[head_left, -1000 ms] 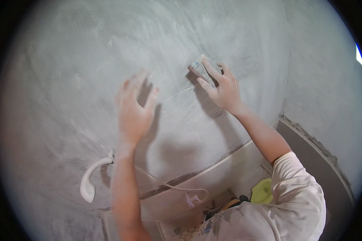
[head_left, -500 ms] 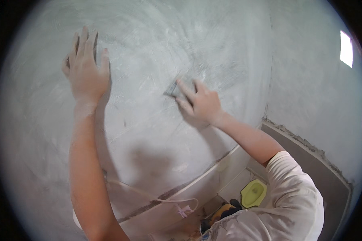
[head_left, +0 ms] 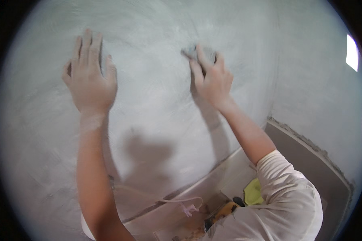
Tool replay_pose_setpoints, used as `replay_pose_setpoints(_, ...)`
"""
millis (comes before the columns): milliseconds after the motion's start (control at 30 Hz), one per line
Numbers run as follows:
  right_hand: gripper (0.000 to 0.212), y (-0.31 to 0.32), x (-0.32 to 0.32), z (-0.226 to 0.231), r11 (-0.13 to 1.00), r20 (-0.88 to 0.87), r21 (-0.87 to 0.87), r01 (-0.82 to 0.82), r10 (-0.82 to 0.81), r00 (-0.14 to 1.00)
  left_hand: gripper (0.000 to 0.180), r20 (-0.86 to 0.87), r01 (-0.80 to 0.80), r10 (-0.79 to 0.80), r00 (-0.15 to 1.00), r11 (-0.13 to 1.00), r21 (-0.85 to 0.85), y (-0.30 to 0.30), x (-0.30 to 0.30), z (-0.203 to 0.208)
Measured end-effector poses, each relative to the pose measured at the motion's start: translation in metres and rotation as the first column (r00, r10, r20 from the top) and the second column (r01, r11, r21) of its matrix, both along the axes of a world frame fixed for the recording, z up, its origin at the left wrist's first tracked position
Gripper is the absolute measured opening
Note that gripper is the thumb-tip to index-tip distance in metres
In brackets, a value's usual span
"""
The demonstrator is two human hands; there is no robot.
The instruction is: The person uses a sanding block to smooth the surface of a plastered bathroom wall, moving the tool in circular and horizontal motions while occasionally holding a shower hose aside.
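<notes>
A grey plastered wall [head_left: 157, 108] with pale swirls and streaks fills most of the view. My left hand [head_left: 91, 82] lies flat against it at the upper left, fingers stretched upward and dusted pale. To the right of it, my right hand [head_left: 213, 76] presses a flat grey sanding pad [head_left: 208, 53] on the wall. Its fingers spread over the pad and hide part of it; the pad's dark left edge sticks out past the fingertips. The pad is slightly blurred.
A ledge [head_left: 297, 140] with a rough broken top edge runs along the right wall. Below are a yellow-green squat toilet pan [head_left: 253, 193], a pale hose [head_left: 169, 200] with a pink tie [head_left: 189, 209], and a yellow-and-black object [head_left: 225, 211]. A bright window [head_left: 352, 54] shows at the far right.
My right hand has moved up and a little to the right along the wall with the sanding pad. My left hand stays flat on the wall; the view has shifted slightly.
</notes>
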State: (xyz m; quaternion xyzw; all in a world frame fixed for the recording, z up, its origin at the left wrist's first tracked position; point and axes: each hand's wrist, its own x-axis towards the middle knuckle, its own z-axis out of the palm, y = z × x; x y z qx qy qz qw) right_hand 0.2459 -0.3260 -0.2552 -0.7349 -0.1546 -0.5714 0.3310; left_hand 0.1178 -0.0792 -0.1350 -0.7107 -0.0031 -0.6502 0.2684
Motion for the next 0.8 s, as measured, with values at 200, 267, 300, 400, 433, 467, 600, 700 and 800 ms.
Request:
replay_pose_setpoints(200,0.046,0.005,-0.008,0.028,0.999,-0.003,0.032,0.005,-0.005,1.000,0.053,-0.006,0.017,-0.017,1.000,1.000,-0.019,-0.002,-0.002,-0.001)
replay_pose_setpoints(267,0.048,0.023,-0.017,-0.053,1.000,0.095,0.016,-0.023,0.022,0.995,0.052,-0.006,-0.013,0.013,1.000,1.000,0.010,0.010,-0.007,-0.003)
replay_pose_setpoints(300,0.048,0.017,-0.015,-0.082,1.000,0.094,0.011,-0.015,0.014,0.995,0.052,0.012,0.002,-0.002,1.000,1.000,0.017,0.012,-0.002,-0.007)
replay_pose_setpoints(400,0.047,0.013,-0.014,-0.076,0.995,-0.003,0.100,-0.018,0.018,1.000,0.051,-0.001,0.076,-0.076,0.997,0.997,-0.022,-0.008,0.001,-0.001)
replay_pose_setpoints(433,0.046,0.019,-0.010,-0.037,0.994,0.019,0.109,-0.011,0.009,1.000,0.051,-0.002,0.067,-0.067,0.998,0.998,-0.015,-0.006,-0.001,0.001)
replay_pose_setpoints(467,0.045,0.020,-0.006,0.004,0.994,0.040,0.113,0.005,-0.009,0.999,0.050,0.007,0.055,-0.055,0.998,0.998,-0.017,-0.006,-0.003,0.001)
replay_pose_setpoints(600,0.045,0.008,-0.007,0.064,0.995,-0.028,0.102,-0.018,0.021,0.999,0.049,0.007,0.060,-0.060,0.998,0.998,0.002,-0.008,0.002,-0.003)
replay_pose_setpoints(700,0.045,0.020,-0.002,-0.005,0.986,-0.014,0.164,-0.038,0.041,0.999,0.049,-0.005,0.014,-0.014,1.000,1.000,0.013,0.003,-0.003,-0.005)
replay_pose_setpoints(800,0.044,0.012,-0.014,-0.103,0.977,-0.053,0.213,-0.016,0.028,0.998,0.050,0.010,0.043,-0.043,0.999,0.999,0.008,-0.009,0.005,-0.003)
